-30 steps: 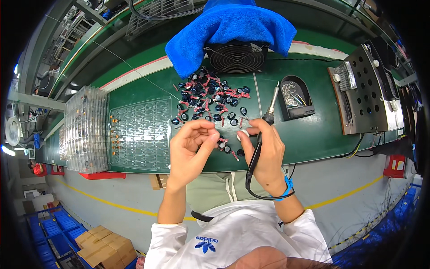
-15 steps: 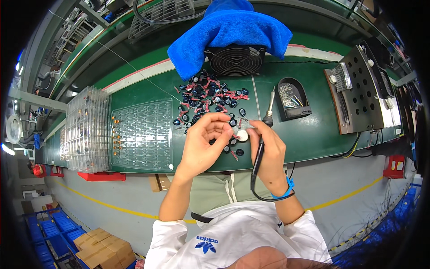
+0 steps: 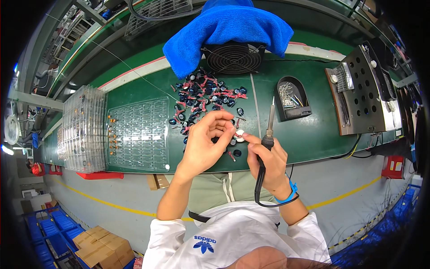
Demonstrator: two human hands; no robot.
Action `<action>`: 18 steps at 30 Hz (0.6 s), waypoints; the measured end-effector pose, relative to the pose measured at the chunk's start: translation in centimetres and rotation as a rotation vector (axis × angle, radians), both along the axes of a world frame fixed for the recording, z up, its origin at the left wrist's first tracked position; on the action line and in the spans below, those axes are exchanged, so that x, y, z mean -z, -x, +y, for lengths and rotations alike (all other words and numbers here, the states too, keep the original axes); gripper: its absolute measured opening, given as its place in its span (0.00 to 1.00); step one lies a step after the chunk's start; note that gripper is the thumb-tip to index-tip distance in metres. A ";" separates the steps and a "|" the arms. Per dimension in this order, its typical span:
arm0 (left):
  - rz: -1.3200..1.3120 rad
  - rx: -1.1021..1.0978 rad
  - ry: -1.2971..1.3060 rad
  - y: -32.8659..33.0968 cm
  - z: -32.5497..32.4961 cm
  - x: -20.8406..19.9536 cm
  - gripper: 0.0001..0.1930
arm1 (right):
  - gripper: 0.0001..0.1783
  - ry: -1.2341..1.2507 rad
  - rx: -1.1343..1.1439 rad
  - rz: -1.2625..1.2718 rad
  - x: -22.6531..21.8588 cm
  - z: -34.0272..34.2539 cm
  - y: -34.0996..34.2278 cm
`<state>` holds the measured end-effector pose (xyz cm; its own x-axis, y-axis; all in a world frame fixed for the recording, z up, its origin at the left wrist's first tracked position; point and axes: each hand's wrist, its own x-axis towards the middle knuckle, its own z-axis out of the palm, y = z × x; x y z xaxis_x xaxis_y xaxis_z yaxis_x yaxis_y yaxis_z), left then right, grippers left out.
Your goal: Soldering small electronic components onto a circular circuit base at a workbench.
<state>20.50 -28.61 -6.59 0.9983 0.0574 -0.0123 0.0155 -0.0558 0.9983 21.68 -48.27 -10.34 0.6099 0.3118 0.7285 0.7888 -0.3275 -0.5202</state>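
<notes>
My right hand (image 3: pixel 272 167) holds a soldering iron (image 3: pixel 268 142) like a pen, its metal tip pointing up and away. The right index finger reaches left to a small white round piece (image 3: pixel 240 136) and appears to touch it. Beside that piece, my left hand (image 3: pixel 204 143) has its fingers curled and thumb drawn in. A bit of red shows at the left thumb tip, but what the fingers pinch is too small to make out. Beyond both hands spreads a loose pile of small dark round parts with red wires (image 3: pixel 208 92); a few more lie under the left hand.
A clear plastic tray (image 3: pixel 139 134) with orange pieces lies left, next to stacked clear trays (image 3: pixel 83 130). A black fan (image 3: pixel 235 58) under a blue towel (image 3: pixel 228 29) stands behind the pile. Right are a black bin (image 3: pixel 293 113) of metal pins and a perforated metal box (image 3: pixel 358 96).
My right hand has shifted slightly right and down, and the soldering iron has tilted more upright. The right index finger has come to the white piece. My left hand has hardly moved.
</notes>
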 end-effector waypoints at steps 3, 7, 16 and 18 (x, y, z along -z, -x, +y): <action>-0.024 -0.033 0.112 0.6 0.1 -0.1 0.16 | 0.20 -0.073 0.083 0.124 -0.6 0.9 -0.1; -0.055 -0.061 0.156 1.6 0.9 -0.2 0.14 | 0.22 0.093 0.247 0.140 -2.0 2.1 -0.6; -0.079 -0.096 0.115 2.2 1.5 -0.5 0.14 | 0.20 -0.062 0.218 0.315 -1.3 3.7 -0.8; -0.069 -0.091 0.118 2.0 1.4 -0.5 0.14 | 0.19 -0.103 0.216 0.324 -1.2 3.8 -1.0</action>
